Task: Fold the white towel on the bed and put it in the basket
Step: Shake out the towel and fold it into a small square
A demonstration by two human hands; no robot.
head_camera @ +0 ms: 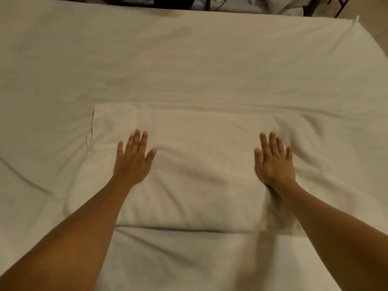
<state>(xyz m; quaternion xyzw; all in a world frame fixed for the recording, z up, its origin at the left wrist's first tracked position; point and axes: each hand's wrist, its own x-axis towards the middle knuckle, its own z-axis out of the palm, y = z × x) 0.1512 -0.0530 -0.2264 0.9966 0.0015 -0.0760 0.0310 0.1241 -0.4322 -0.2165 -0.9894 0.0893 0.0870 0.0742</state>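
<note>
The white towel (pixel 201 164) lies flat on the bed as a wide folded rectangle, its near edge a thick fold. My left hand (pixel 134 158) rests palm down on the towel's left part with fingers spread. On the towel's right part my right hand (pixel 275 160) presses flat, fingers apart as well. Neither hand grips anything. No basket is in view.
The bed (pixel 189 66) is covered by a pale wrinkled sheet that reaches beyond the towel on all sides. Past the far edge are dark shapes and a metal frame (pixel 207 3). The bed's far right corner (pixel 357 19) borders a strip of floor.
</note>
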